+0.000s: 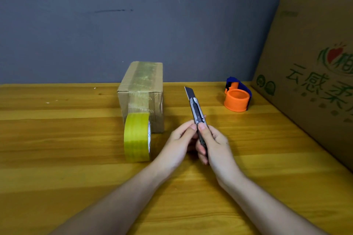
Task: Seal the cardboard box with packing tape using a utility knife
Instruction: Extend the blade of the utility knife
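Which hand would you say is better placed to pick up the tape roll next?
Probably the left hand. It is nearer the yellow tape roll, which stands to its left, and only steadies the utility knife. The right hand wraps the handle, with the blade extended.

Two bare forearms and two bare hands, nothing worn.
The left hand (179, 139) and right hand (215, 143) carry no rings, watch, bands or gloves; fingernails are short and unpainted. Both forearms are uncovered right down to the picture's lower edge, so no sleeve or cuff shows anywhere.
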